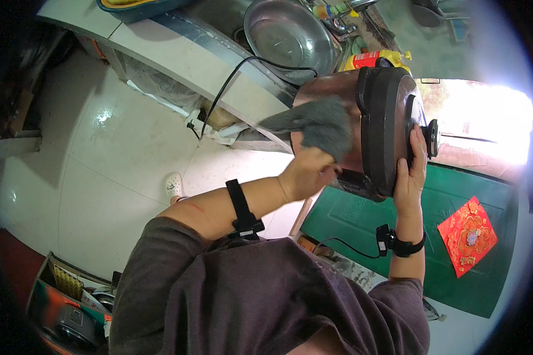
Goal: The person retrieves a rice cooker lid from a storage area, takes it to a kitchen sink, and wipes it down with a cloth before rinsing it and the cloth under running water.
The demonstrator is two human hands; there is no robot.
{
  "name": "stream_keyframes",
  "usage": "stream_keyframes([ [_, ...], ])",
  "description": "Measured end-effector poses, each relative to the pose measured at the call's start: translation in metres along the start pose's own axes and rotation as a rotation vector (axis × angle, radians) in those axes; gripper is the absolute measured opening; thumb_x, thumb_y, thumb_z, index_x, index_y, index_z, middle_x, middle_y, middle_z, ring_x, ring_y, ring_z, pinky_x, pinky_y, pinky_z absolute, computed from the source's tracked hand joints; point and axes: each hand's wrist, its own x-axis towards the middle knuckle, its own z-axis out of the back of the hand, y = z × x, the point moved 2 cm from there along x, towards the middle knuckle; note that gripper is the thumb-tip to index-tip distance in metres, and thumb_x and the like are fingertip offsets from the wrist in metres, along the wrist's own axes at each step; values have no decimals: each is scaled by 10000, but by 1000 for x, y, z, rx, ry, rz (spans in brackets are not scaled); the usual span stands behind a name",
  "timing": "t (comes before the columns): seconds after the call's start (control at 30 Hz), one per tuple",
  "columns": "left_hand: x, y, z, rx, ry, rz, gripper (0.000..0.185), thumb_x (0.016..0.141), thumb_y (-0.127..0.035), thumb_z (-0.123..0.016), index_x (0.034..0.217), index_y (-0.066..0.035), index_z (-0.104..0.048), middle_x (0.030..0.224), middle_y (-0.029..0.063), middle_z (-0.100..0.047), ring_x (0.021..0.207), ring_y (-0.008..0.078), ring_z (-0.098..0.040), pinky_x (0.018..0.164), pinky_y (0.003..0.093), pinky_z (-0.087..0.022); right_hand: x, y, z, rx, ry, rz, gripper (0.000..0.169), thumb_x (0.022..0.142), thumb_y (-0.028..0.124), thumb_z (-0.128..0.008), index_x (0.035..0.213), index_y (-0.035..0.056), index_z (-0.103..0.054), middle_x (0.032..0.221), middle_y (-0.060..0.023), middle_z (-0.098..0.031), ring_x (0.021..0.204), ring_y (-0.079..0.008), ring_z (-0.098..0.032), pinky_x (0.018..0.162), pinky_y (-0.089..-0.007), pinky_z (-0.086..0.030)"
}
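Observation:
A brown and black electric pressure cooker (pixel 328 88) with its lid on stands beside the sink, its black cord looping over the counter edge. My left hand (pixel 311 173) is closed on a dark grey cloth (pixel 324 124) and presses it against the cooker's brown side; the hand is slightly blurred. Against the black lid (pixel 382 133) rests my right hand (pixel 411 173), its fingers beside the round knob (pixel 433 137) and its thumb apart from them. Both forearms wear black straps.
A steel basin (pixel 288 40) sits in the sink beyond the cooker, near a yellow bottle (pixel 373 60). The tiled counter edge (pixel 182 57) runs along the upper left. A green panel (pixel 448 257) with a red decoration (pixel 468 237) is at right. An open box (pixel 49 275) is lower left.

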Motion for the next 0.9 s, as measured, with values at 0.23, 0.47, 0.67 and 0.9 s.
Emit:
stream_keyframes([
  [0.23, 17, 41, 2, 156, 39, 59, 186, 816, -194, -446, 779, -37, -537, 764, 172, -550, 746, 353, -518, 669, 442, -396, -1, -5, 0, -6, 35, 2, 428, 855, 153, -401, 1262, 23, -376, 1335, -163, -334, 1238, -281, -309, 1023, -372, -211],
  [0.47, 46, 120, 26, 94, -41, 486, 309, 879, -232, -335, 834, 39, -477, 866, 256, -510, 840, 424, -466, 726, 436, -377, 5, 6, 3, 8, -6, 16, 445, 780, 42, -439, 1224, 17, -412, 1298, -180, -377, 1211, -326, -340, 1013, -404, -233],
  [0.67, -12, 54, 2, 53, -169, 311, 141, 840, -94, -420, 786, 36, -415, 765, 221, -404, 730, 390, -408, 672, 409, -355, 2, 5, 2, 9, -22, -16, 443, 784, 83, -455, 1220, 16, -418, 1288, -181, -387, 1194, -327, -357, 1009, -394, -240],
  [0.9, -73, 23, -30, 64, 112, 368, 249, 823, -124, -467, 992, 57, -445, 941, 268, -457, 886, 408, -444, 791, 440, -367, -1, 5, 2, 16, -33, 15, 443, 792, 77, -450, 1230, 20, -412, 1290, -174, -385, 1200, -315, -348, 1014, -386, -230],
])
